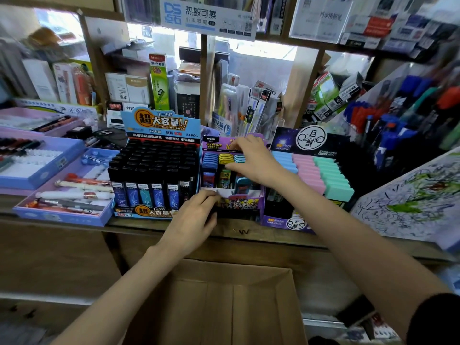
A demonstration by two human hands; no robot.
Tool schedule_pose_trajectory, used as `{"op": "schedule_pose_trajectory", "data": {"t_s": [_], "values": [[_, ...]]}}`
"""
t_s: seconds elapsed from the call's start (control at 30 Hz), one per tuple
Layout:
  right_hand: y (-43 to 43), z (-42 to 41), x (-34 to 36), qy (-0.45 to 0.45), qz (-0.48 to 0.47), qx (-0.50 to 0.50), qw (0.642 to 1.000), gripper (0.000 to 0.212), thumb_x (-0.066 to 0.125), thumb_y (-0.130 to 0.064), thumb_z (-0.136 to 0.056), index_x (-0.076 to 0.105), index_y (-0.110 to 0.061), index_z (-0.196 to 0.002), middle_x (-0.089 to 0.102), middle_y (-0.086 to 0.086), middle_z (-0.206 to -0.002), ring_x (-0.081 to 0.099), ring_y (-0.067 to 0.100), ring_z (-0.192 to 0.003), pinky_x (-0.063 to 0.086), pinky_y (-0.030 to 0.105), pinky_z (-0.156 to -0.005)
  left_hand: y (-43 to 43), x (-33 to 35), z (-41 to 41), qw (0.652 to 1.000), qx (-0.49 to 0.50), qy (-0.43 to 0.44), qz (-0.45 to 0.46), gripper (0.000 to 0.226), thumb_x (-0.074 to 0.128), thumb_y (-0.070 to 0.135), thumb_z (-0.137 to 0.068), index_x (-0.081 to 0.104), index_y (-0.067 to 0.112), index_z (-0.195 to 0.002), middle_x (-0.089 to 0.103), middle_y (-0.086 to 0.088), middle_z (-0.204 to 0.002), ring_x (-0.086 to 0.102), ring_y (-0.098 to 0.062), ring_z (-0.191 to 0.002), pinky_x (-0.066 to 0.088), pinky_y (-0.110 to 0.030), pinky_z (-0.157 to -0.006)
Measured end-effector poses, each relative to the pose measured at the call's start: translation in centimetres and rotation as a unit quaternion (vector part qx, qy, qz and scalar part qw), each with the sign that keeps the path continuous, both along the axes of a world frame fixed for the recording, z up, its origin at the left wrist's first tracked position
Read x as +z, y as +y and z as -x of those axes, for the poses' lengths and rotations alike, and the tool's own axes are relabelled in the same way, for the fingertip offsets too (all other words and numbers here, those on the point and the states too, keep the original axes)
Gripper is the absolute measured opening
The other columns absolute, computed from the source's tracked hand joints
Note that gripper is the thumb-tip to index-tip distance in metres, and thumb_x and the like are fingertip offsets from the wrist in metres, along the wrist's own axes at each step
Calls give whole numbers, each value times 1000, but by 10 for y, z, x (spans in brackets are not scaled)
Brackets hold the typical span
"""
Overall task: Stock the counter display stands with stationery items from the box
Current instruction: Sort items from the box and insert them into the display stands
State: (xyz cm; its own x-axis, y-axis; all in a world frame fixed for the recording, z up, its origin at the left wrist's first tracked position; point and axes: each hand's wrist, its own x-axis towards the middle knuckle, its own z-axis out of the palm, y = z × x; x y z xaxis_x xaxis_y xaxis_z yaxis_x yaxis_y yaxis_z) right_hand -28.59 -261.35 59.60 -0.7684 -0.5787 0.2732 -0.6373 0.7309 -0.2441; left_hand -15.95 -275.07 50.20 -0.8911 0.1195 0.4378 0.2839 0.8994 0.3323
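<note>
Below the purple stand (239, 206), the open cardboard box (224, 307) sits handy for refills. The glossy card stand rests at the wooden tabletop (244, 231) edge. The left hand (196, 215) pinches its front lip, likely steadying it. The right hand (251, 160) curls over rounded plastic cases (226, 158) inside; whether its grip holds one, I cannot tell.

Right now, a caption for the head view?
Left hand holds the purple display stand by its front; right hand reaches among its items.
</note>
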Motion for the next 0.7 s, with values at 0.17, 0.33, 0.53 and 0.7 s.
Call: {"op": "schedule_pose_trajectory", "data": {"t_s": [0.17,0.33,0.53,0.7], "values": [[35,-38,-30,85,85,58,991,20,57,-20,-91,58,-11,-108,55,3,-107,49,20,-103,38,28,-86,-17,-9,-25,995,75,61,-7,34,65,6,-84,60,6,-118,57,-8,-118,58,-24,-106,47,-35,-90],[32,-55,-70,178,19,41,983,35,59,-18,-90,54,-8,-123,55,10,-119,52,26,-108,43,37,-90,-38,-24,-41,987,149,52,9,38,71,6,-78,61,5,-115,58,-12,-112,58,-30,-102,48,-42,-84],[22,-39,-71,205,83,-68,973,33,68,-12,-84,58,-3,-115,56,16,-105,57,31,-94,51,39,-74,-43,-32,-42,985,154,60,40,40,73,1,-75,63,5,-114,60,-11,-109,58,-31,-101,47,-46,-89],[15,-30,-67,208,82,-69,972,28,66,-13,-86,59,-4,-111,55,15,-99,56,30,-86,50,37,-63,-46,-35,-38,987,142,66,24,40,71,-3,-75,63,4,-113,59,-11,-107,56,-29,-101,48,-45,-89]]}}
